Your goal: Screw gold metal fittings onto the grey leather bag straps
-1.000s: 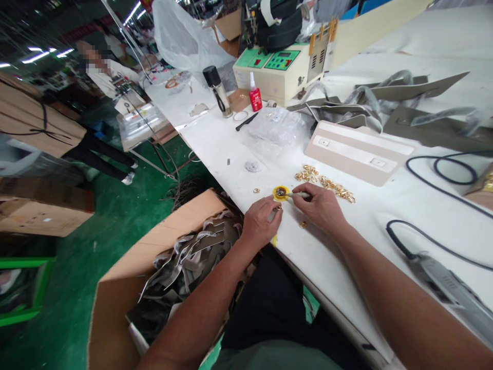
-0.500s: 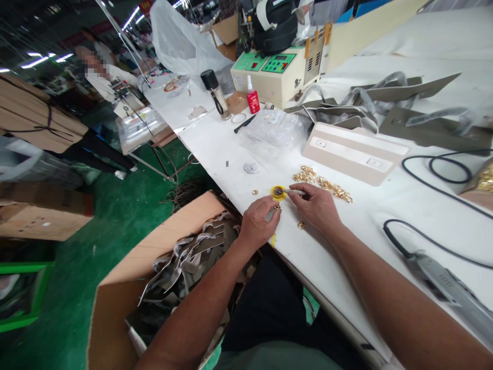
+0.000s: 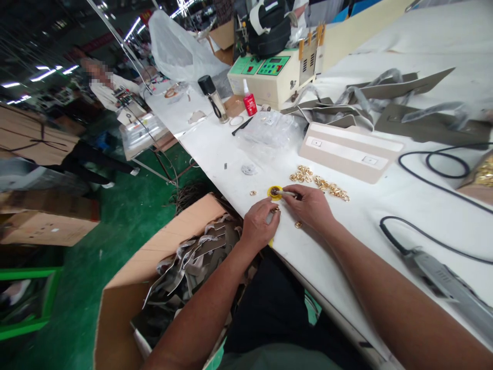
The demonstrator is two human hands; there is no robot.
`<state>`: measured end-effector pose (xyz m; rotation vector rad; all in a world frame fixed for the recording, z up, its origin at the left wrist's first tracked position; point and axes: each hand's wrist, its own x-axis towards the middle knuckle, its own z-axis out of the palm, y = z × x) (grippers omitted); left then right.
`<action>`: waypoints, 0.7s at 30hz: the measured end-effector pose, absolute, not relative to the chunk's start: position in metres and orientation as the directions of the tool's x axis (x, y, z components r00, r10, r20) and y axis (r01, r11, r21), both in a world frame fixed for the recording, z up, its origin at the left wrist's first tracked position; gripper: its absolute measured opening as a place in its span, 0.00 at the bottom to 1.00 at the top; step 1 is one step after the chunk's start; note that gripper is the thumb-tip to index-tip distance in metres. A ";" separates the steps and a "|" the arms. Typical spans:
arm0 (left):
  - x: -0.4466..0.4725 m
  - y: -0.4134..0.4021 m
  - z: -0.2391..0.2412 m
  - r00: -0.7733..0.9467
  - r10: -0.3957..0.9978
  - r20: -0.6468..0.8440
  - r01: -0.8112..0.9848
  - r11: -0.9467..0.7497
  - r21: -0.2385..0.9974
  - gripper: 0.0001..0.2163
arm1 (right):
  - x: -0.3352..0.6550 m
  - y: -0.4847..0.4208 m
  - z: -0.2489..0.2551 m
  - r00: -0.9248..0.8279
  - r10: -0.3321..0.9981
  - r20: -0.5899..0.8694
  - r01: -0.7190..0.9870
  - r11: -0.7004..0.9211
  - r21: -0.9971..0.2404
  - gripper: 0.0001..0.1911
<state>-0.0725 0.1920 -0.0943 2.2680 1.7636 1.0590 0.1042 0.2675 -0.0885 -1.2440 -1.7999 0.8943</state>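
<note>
Between the thumb and fingers of my left hand (image 3: 259, 224) is a small gold metal ring (image 3: 276, 209). My right hand (image 3: 310, 205) pinches a slim, pale pen-like stick (image 3: 288, 193), whose tip reaches into a small round yellow dish (image 3: 275, 193). Dark little pieces lie in that dish; they are too small to name. One gold fitting (image 3: 298, 225) rests on the white table below my right hand, and another (image 3: 253, 193) lies left of the dish. A pile of gold fittings (image 3: 331, 188) is just beyond my right hand.
A cardboard box (image 3: 162, 236) of grey-brown pieces stands against the table's left edge. Past the fittings lie a beige panel (image 3: 348, 151) and a clear plastic bag (image 3: 269, 131). A red bottle (image 3: 250, 103) stands near a control machine (image 3: 265, 77). At right lies a corded grey tool (image 3: 439, 275).
The view has shifted slightly. Both hands keep nearly the same place, with the ring still in my left hand and the stick still at the yellow dish.
</note>
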 end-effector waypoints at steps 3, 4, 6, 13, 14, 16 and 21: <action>-0.072 0.192 -0.095 0.100 0.875 0.473 0.821 -0.341 0.457 0.07 | 0.103 0.268 -0.090 -0.216 0.954 0.210 0.431 0.286 -0.856 0.11; -0.072 0.192 -0.096 0.099 0.875 0.474 0.820 -0.342 0.459 0.07 | 0.103 0.268 -0.091 -0.222 0.952 0.210 0.446 0.291 -0.847 0.11; -0.073 0.193 -0.095 0.088 0.879 0.469 0.817 -0.333 0.470 0.07 | 0.103 0.268 -0.091 -0.246 0.949 0.200 0.469 0.297 -0.832 0.11; -0.068 0.188 -0.082 -0.042 0.901 0.431 0.733 -0.265 0.626 0.08 | 0.111 0.266 -0.079 -0.174 0.983 0.062 0.253 0.106 -0.962 0.13; -0.066 0.187 -0.080 -0.079 0.906 0.417 0.707 -0.244 0.664 0.08 | 0.112 0.265 -0.078 -0.164 0.986 0.029 0.193 0.061 -0.979 0.14; -0.062 0.186 -0.077 -0.160 0.921 0.356 0.631 -0.182 0.754 0.07 | 0.114 0.264 -0.075 -0.156 0.987 -0.037 0.059 -0.028 -0.998 0.18; -0.055 0.186 -0.077 -0.308 0.948 0.078 0.342 0.034 0.939 0.12 | 0.117 0.263 -0.074 -0.140 0.983 -0.120 -0.178 -0.144 -0.973 0.21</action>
